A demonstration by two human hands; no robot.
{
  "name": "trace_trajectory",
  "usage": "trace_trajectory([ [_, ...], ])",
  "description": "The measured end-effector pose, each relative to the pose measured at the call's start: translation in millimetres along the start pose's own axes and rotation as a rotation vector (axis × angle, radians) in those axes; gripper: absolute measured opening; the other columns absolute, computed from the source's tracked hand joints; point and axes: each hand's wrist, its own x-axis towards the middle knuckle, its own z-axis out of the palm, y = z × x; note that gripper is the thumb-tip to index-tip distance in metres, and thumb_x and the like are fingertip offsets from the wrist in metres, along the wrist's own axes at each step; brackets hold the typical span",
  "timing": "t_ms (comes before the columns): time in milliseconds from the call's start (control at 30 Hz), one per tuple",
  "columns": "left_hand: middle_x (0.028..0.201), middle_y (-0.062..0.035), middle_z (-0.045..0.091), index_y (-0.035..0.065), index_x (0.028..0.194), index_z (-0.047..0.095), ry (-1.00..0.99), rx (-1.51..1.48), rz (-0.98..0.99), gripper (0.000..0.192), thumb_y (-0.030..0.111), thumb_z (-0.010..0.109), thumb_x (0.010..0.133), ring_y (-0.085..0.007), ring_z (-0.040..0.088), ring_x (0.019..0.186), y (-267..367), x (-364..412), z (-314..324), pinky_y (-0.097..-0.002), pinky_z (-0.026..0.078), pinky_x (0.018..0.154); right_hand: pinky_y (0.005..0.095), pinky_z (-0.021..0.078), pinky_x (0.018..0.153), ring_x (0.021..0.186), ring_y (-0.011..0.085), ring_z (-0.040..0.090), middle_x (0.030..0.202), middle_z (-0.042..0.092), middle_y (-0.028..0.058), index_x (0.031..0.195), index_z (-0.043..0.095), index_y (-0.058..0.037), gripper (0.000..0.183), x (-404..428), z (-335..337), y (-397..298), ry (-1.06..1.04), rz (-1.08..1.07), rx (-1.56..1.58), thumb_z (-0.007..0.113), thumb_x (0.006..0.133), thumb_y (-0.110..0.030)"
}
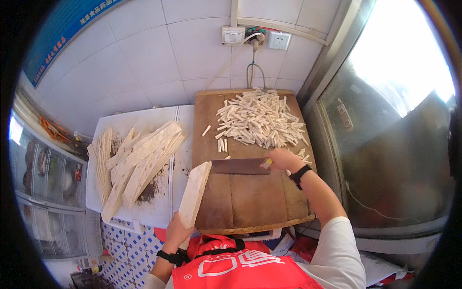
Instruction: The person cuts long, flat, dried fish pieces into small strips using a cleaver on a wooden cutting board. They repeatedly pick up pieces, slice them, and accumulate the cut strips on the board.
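My right hand [283, 160] grips the handle of a wide-bladed kitchen cleaver [240, 166], which lies level across the wooden cutting board [252, 198]. Its far tip meets the upper end of a stack of pale flatbread strips [195, 191]. The lower end of that stack is in my left hand [178, 229], by the board's left front corner. Behind the blade spreads a large heap of short cut flatbread sticks [260, 119]. Several loose sticks lie left of the heap, and a few more lie near my right wrist.
More long flatbread strips [144, 155] are piled on a stained white chest lid [184, 119] at the left. A tiled wall with a socket [279, 41] and a hanging cable stands behind. At the right is a glass door [382, 144]; at far left, a display fridge [50, 202].
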Motion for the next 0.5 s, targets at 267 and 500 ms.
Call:
trace_trajectory([
  [267,0.111,-0.0287,0.064,0.0004,0.125,0.042,-0.037,0.004,-0.033,0.079,0.032,0.086,0.068,-0.0474,0.064,0.103,3.6,-1.4,0.2,-0.0527,0.053,0.087,0.0453,0.0557,0.081,0.094,0.0346,0.070,0.099,0.073,0.0146,0.118,0.069,-0.0146,0.036,48.8,-6.2,17.8,0.184,0.153,-0.056,0.073,0.082,-0.018],
  [500,0.113,-0.0303,0.062,-0.0010,0.127,0.041,-0.019,-0.003,-0.030,0.084,0.033,0.088,0.065,-0.0474,0.064,0.104,-1.5,0.4,5.7,-0.0520,0.053,0.088,0.0448,0.0546,0.082,0.096,0.0346,0.069,0.101,0.072,0.0162,0.116,0.067,-0.0123,0.034,29.0,-16.0,15.7,0.170,0.198,0.023,0.073,0.083,-0.018],
])
